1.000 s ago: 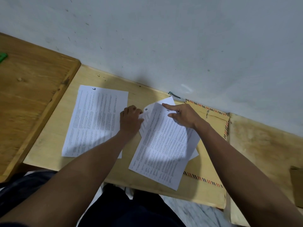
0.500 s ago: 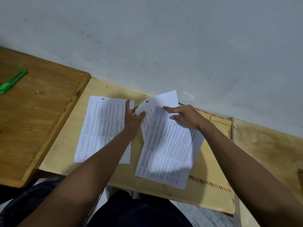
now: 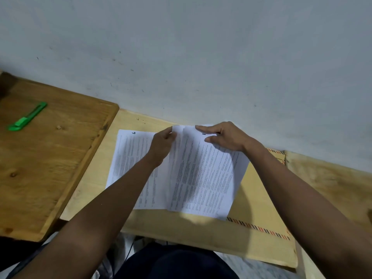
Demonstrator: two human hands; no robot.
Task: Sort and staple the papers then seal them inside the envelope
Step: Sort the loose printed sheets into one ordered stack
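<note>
Two hands at work. Left hand [image 3: 161,146] pinches the top edge of a lifted sheet [image 3: 177,168]; right hand [image 3: 225,137] lies with straight fingers flat on the stack [image 3: 209,178]. One page [image 3: 130,158] (marked 6) lies at left. One envelope [image 3: 259,208] under the stack, on the pale table [image 3: 94,182]. One green cutter [image 3: 27,116] lies on the darker table.

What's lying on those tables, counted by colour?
White: 2 (a sheet marked 6 lying flat; a paper stack the left hand pinches at its top edge while the right hand rests on it; its sheets cannot be counted)
Brown: 1 (envelope with striped border)
Green: 1 (tool)
Total: 4
</note>
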